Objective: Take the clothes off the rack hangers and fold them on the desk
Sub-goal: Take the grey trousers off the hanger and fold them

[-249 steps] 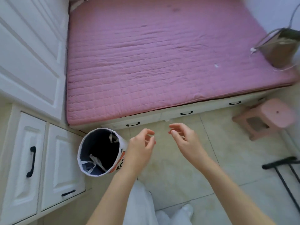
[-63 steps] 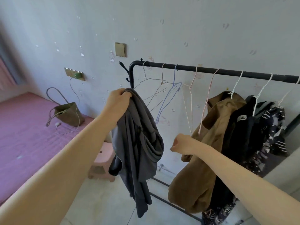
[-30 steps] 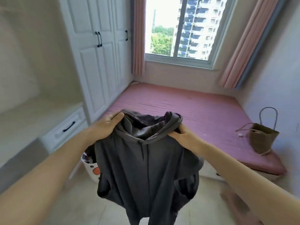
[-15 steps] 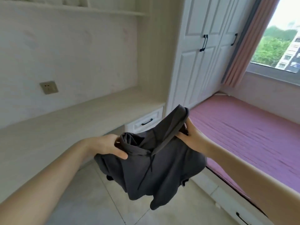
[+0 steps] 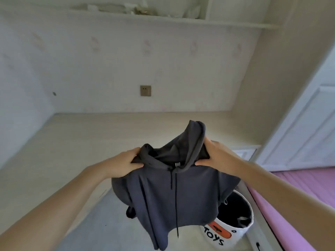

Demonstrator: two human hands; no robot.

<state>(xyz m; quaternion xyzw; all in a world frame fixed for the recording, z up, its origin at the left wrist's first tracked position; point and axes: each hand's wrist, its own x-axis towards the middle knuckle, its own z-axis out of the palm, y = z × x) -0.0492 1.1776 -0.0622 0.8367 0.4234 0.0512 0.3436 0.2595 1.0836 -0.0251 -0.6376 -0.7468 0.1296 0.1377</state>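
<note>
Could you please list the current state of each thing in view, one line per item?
Grey hoodie: off its hanger, held up in the air by the shoulders, hanging unfolded, not yet on the desk.
Left hand: grips the hoodie's left shoulder.
Right hand: grips the hoodie's right shoulder beside the hood.
Desk: nothing laid on the visible part.
Toy bin: upright on the floor, open-topped.
Wall socket: nothing plugged in.

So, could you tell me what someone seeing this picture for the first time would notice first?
The dark grey hoodie in the centre, held up by its shoulders in the left hand and right hand, hanging in front of the pale desk. Next, the white TOYS basket on the floor at lower right, beside the pink mattress.
</note>
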